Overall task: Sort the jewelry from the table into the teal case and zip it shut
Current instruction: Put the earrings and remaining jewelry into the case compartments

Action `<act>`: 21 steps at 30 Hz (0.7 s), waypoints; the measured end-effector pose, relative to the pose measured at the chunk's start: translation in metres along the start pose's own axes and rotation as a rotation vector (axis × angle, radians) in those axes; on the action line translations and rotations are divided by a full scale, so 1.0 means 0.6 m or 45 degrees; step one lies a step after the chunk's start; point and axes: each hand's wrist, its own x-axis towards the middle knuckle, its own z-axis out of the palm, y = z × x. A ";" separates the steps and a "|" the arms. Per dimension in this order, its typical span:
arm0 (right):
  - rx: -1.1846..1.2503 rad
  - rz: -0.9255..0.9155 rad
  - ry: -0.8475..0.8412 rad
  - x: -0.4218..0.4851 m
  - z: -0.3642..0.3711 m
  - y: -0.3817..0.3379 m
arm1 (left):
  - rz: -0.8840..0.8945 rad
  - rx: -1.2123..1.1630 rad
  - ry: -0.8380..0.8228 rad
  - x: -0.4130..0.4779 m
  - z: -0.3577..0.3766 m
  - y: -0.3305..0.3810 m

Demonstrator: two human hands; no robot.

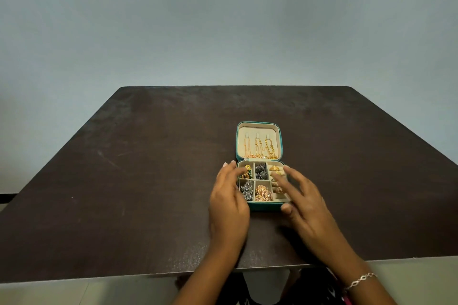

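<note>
Teal case [259,206] open, compartments full, chains [260,147] hung in lid: sorting looks done. My left hand [229,195] and right hand [304,203] spread over it; closing, zipping remain.

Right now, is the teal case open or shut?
Open. The lid of the teal case is swung back, leaving the gold chains inside it and the jewelry in the compartments uncovered.

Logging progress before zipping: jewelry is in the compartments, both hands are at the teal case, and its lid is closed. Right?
No: the head view shows the lid open, swung back behind the base. The rest holds: jewelry fills the compartments of the teal case, with the left hand and right hand at it.
</note>
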 end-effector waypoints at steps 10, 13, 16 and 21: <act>1.239 0.733 0.084 0.098 -0.026 -0.011 | -0.601 -0.670 -0.225 0.104 0.013 0.011; 1.317 0.780 0.068 0.110 -0.024 -0.014 | -0.671 -0.766 -0.312 0.110 0.020 0.004; 1.335 0.789 0.059 0.112 -0.018 -0.018 | -0.650 -0.756 -0.367 0.112 0.022 -0.003; 1.380 0.761 0.101 0.109 -0.009 -0.014 | -0.564 -0.830 -0.374 0.108 0.027 -0.003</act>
